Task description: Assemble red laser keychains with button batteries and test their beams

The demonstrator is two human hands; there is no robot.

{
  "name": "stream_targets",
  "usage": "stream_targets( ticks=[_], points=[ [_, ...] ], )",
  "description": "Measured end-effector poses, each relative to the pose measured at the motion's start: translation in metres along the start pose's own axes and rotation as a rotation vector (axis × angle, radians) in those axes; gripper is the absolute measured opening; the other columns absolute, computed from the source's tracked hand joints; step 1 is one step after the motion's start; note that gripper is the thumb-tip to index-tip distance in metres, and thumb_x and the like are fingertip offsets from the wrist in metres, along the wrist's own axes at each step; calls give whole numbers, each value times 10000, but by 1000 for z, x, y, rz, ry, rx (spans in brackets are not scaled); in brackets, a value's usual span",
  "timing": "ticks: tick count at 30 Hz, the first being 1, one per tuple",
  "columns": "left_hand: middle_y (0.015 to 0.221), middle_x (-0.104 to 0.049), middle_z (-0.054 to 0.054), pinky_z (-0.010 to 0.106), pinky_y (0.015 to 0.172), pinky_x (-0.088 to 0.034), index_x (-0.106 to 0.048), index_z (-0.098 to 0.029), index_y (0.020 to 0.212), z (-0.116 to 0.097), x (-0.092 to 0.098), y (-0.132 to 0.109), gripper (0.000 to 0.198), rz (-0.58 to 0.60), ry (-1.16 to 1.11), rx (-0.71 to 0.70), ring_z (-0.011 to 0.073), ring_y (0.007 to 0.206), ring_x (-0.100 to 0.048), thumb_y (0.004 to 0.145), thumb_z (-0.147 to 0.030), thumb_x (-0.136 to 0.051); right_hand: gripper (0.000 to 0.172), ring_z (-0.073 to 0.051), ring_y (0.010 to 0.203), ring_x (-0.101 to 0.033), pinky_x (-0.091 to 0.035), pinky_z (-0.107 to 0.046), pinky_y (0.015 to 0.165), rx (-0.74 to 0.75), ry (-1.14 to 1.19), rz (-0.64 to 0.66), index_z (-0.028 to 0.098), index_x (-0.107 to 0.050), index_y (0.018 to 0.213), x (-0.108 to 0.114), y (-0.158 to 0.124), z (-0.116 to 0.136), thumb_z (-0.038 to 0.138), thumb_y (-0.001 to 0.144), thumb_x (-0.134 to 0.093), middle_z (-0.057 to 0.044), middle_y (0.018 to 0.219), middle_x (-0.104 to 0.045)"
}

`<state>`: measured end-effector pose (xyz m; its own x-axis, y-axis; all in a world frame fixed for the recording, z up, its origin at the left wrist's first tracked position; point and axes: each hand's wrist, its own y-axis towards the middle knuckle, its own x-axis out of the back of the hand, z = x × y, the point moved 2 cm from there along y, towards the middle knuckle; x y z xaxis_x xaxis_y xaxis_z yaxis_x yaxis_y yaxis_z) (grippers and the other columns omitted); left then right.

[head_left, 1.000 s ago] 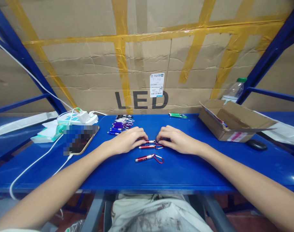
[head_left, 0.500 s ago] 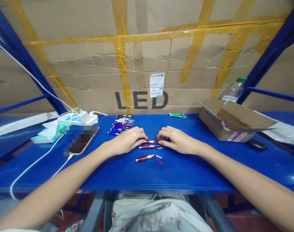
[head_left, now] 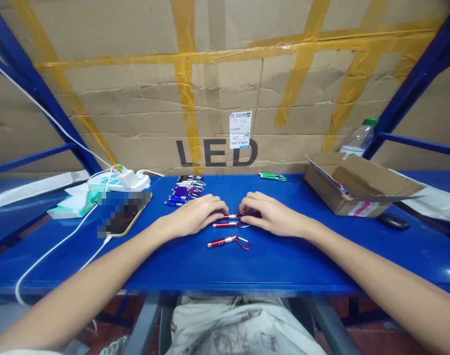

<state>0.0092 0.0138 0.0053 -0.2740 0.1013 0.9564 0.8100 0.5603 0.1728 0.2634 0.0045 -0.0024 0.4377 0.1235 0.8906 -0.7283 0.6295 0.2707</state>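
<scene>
My left hand (head_left: 196, 215) is closed, its thumb and fingers on the left end of a red keychain flashlight (head_left: 231, 217) lying on the blue table. At the clip end of that same flashlight my right hand (head_left: 271, 213) has its fingers curled, hiding most of the carabiner. Just below lies a second red flashlight (head_left: 224, 225), nearly parallel to it. A third red flashlight (head_left: 220, 242) with a red looped carabiner rests nearer to me, slightly tilted. Beyond my left hand is a column of blue flashlights (head_left: 176, 201), purple ones (head_left: 183, 191), silver and black ones.
Green flashlights (head_left: 271, 176) lie at the table's back edge. To the right stand an open cardboard box (head_left: 361, 190), a black mouse (head_left: 393, 221) and a bottle (head_left: 360, 138). A charging phone (head_left: 131, 217), tissues (head_left: 71, 204) and a power strip (head_left: 139, 183) are on the left.
My right hand has shifted very slightly left over the clip ends of the upper two red flashlights. My left hand stays almost still, and the flashlights keep their places.
</scene>
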Motion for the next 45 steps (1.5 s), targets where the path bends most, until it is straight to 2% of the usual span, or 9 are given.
stream_targets(
  ticks=[7,16,31,34,39,45],
  points=[
    [1142,-685,69,370,956,-476,-659,-221,1192,0,0,0,229,5,-2,3,242,1079,-620,1135,-325,-462,224,-267,1095,-567,-465,-417,984,87,17,19,243,-707,1238,-8,0,11,353,1108,-561,-85,1169,-641],
    [1129,-702,65,366,947,-482,-676,-217,1168,1,1,1,220,4,-31,2,236,1067,-630,1128,-325,-489,168,-265,995,-565,-449,-404,909,59,-50,6,209,-716,1078,-13,2,8,312,1093,-585,-79,1065,-673],
    [1121,-704,59,357,945,-479,-680,-236,1168,0,-1,2,261,2,-61,4,235,1067,-635,1136,-380,-465,53,-259,986,-552,-445,-392,882,19,-59,-50,227,-627,1037,-13,3,10,268,1066,-612,-60,1049,-644],
    [1120,-703,51,358,949,-475,-681,-238,1169,-2,0,1,253,3,-67,17,233,1066,-636,1116,-425,-519,29,-263,1016,-552,-455,-393,898,13,-46,-61,231,-604,1060,-14,2,9,257,1058,-617,-65,1079,-628],
    [1118,-697,49,359,926,-482,-676,-232,1182,-2,1,1,312,10,-71,41,239,1048,-637,1027,-502,-674,92,-272,1047,-548,-465,-409,930,-5,-37,-62,231,-589,1108,-14,1,11,290,1054,-635,-77,1132,-618],
    [1137,-694,54,362,930,-485,-669,-230,1191,-3,0,1,267,8,-78,47,246,1072,-643,1047,-453,-648,192,-300,1098,-532,-460,-452,973,-15,-72,-30,228,-620,1230,-14,2,10,331,1069,-610,-108,1216,-620]
  ],
)
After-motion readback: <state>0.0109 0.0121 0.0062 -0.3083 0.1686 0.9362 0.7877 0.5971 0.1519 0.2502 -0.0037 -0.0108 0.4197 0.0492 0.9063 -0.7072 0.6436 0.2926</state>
